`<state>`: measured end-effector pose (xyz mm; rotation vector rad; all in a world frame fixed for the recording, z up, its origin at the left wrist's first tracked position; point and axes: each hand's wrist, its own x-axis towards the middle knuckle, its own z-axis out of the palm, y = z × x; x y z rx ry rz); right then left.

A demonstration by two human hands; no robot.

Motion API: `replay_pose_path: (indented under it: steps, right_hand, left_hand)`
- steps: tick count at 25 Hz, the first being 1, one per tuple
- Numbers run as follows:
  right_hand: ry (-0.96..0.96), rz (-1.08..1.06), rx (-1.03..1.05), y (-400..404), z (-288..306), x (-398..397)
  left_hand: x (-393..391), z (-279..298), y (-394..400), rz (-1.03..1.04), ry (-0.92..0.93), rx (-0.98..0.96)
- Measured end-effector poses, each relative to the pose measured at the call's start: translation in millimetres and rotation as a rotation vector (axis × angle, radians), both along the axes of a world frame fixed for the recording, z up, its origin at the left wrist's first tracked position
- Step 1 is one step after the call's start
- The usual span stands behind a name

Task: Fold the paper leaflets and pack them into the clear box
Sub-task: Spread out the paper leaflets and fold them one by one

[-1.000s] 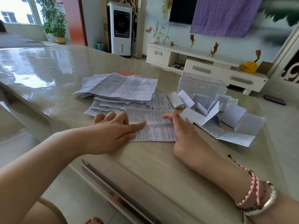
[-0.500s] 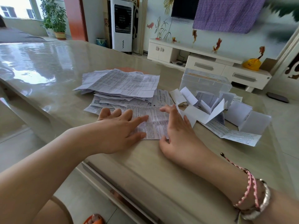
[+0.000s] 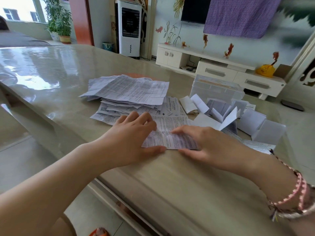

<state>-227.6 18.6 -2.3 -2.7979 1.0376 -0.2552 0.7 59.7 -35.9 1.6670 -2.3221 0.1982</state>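
Both hands press one printed leaflet (image 3: 172, 133) flat on the table (image 3: 170, 176): left hand (image 3: 131, 138), right hand (image 3: 209, 145) apparently pinching its near edge. Behind, the clear box (image 3: 216, 89).

- One clear box (image 3: 216, 90)
- Two hands: left hand (image 3: 134, 138), right hand (image 3: 209, 145)
- One pile of unfolded leaflets (image 3: 131, 92); the sheets cannot be counted
- Several folded leaflets (image 3: 226, 120)

Both forearms reach forward and converge, the hands close together but not touching. The left hand (image 3: 134, 133) lies palm down with fingers fairly straight and slightly spread, its thumb stretched toward the right hand along the near side. The right hand (image 3: 206, 143) is also palm down, its fingers extended toward the left hand and thumb lying low on the near side. Pink braided bracelets (image 3: 294, 200) circle the right wrist.
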Motion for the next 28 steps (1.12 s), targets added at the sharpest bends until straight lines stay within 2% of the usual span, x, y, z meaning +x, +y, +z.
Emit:
replay_pose_path:
  steps: [4,6,9,11,14,18,21,24,28]
  right_hand:
    - [0.054,0.034,-0.106,0,-4,3]
    - [0.057,0.024,-0.114,-4,-5,2]
    - [-0.039,-0.014,-0.044,-8,-7,-1]
    - [-0.196,-0.055,0.089,-10,-4,-1]
    - [-0.373,-0.131,0.31,-13,5,-1]
    - [-0.499,-0.317,0.459,-26,-3,5]
    - [-0.424,-0.438,0.358,-32,-15,13]
    - [-0.32,-0.487,0.164,-28,-20,20]
    - [-0.178,-0.474,-0.02,-19,-22,31]
  left_hand:
    - [3,7,-1,-0.069,0.002,-0.041]
    - [3,10,-1,-0.144,-0.067,-0.091]
    - [5,10,1,-0.217,-0.103,-0.135]
    - [7,12,3,-0.169,0.027,-0.118]
    - [10,14,3,-0.05,0.325,-0.013]
    - [8,17,-1,0.159,0.553,0.087]
    - [0,11,-3,0.304,0.539,0.102]
    - [-10,7,1,0.417,0.397,0.051]
    - [-17,3,4,0.42,0.231,-0.025]
